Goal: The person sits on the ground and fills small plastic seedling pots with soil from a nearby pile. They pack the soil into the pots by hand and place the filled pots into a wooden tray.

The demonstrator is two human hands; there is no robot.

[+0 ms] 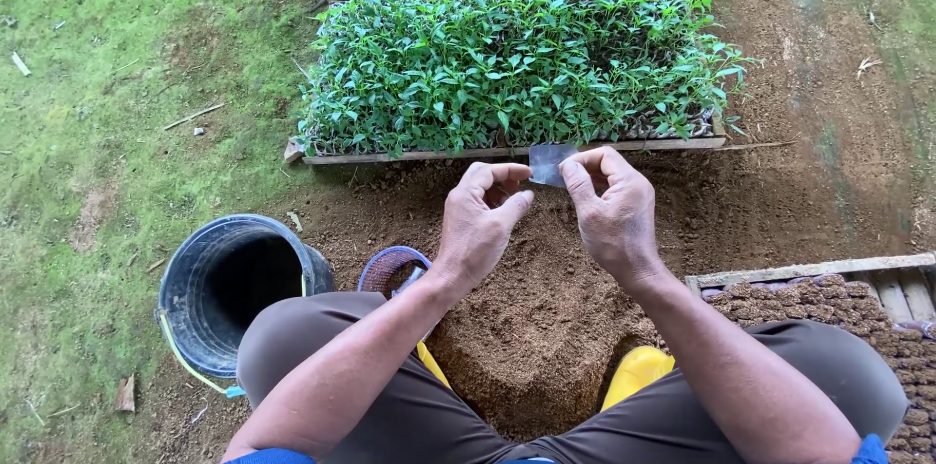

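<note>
Over brown soil (546, 328), fingers (575, 176) pinch a small clear plastic bag (548, 164)

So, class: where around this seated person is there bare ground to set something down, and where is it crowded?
Bare soil lies between the wooden tray of green seedlings and the wooden tray of brown soil plugs. Open grass lies left, above the black plastic bucket. It is crowded between the knees, around the soil heap.

1. Pinching a small clear plastic bag (549, 164) between left hand (480, 225) and right hand (612, 211).
2. Hovering over a soil heap (546, 328), near the seedling tray (517, 59).
3. Lying tipped at left: black bucket (234, 289).
</note>
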